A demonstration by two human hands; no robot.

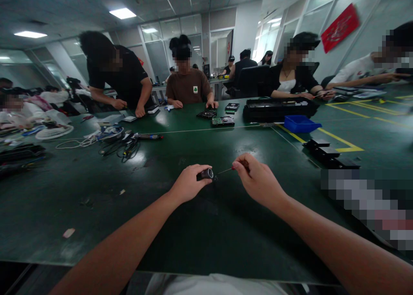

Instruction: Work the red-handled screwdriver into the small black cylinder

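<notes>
My left hand (pixel 190 182) is closed around a small dark cylinder (pixel 207 173) with a pale ring at its end, which faces right. Below that end, near my thumb, are tiny dark bits (pixel 215 178) too small to name. In my right hand (pixel 256 176) is a thin screwdriver (pixel 226 170), its red part at my fingertips and most of its handle hidden. Its slim shaft points left towards the cylinder; whether the tip touches anything I cannot tell. Both hands are just above the green tabletop (pixel 193 243).
Across the table lie circuit-board drives (pixel 222 121), a long black casing (pixel 280 110) and a blue tray (pixel 301 124). Black blocks (pixel 331 154) stand to the right. Cables (pixel 124 144) and a pen-shaped tool (pixel 150 136) lie at left. Several people sit or stand around.
</notes>
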